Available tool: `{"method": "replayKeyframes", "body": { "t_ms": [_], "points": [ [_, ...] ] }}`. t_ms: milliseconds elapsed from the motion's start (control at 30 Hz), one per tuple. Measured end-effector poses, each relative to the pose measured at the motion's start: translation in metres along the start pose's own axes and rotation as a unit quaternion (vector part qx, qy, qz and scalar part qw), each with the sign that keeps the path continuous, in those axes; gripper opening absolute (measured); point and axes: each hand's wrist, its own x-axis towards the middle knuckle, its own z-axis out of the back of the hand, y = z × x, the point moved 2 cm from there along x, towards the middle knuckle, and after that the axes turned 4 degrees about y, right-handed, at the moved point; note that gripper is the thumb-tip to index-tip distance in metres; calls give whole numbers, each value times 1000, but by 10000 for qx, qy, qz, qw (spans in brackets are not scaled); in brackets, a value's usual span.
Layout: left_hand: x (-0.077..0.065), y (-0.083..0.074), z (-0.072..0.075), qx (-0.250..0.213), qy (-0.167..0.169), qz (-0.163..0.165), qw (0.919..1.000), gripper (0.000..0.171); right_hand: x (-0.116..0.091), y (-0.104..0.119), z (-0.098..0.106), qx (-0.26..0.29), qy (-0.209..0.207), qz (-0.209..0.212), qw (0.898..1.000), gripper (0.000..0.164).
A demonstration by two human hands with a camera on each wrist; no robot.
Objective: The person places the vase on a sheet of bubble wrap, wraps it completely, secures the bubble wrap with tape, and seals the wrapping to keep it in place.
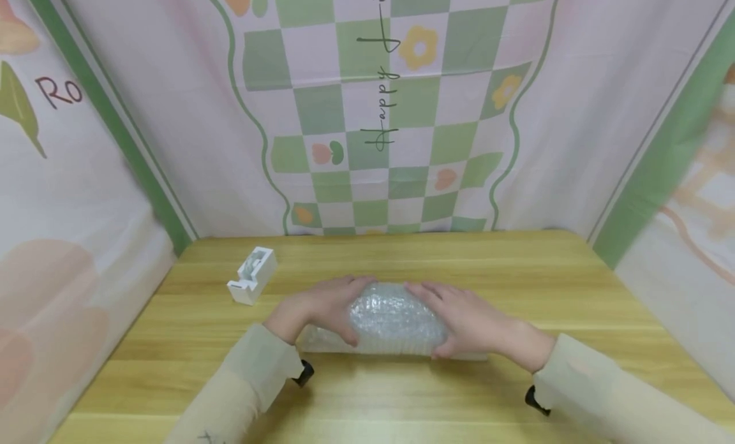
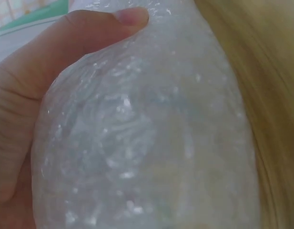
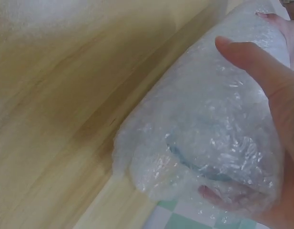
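A bundle rolled in clear bubble wrap (image 1: 396, 319) lies crosswise on the wooden table, its wrap shiny and bulging in the middle. From the left, my left hand (image 1: 333, 307) grips it, thumb on the near side and fingers over the far side. My right hand (image 1: 467, 316) holds the right part in the same way. In the right wrist view, a dark curved edge shows through the wrap (image 3: 208, 109) near its open, loose end, and fingertips show through the film. The wrapped item itself is mostly hidden.
A white tape dispenser (image 1: 254, 277) with a roll in it stands at the back left of the table (image 1: 505, 259). Printed cloth curtains (image 1: 367, 112) hang behind the table and along both sides.
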Motion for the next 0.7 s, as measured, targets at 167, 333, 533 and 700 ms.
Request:
{"method": "replayKeyframes", "body": {
  "t_ms": [167,333,533,700],
  "points": [
    [1,2,2,-246,19,25,9997,119,5,-4,2,188,36,71,9998,111],
    [3,2,2,-459,5,42,9989,118,6,-8,4,199,23,154,9997,108],
    [2,1,2,-568,13,-21,9984,115,7,-11,4,149,0,256,9996,108],
    [3,5,4,-743,150,-70,9971,115,9,-13,6,298,133,379,9987,107]
  ]
}}
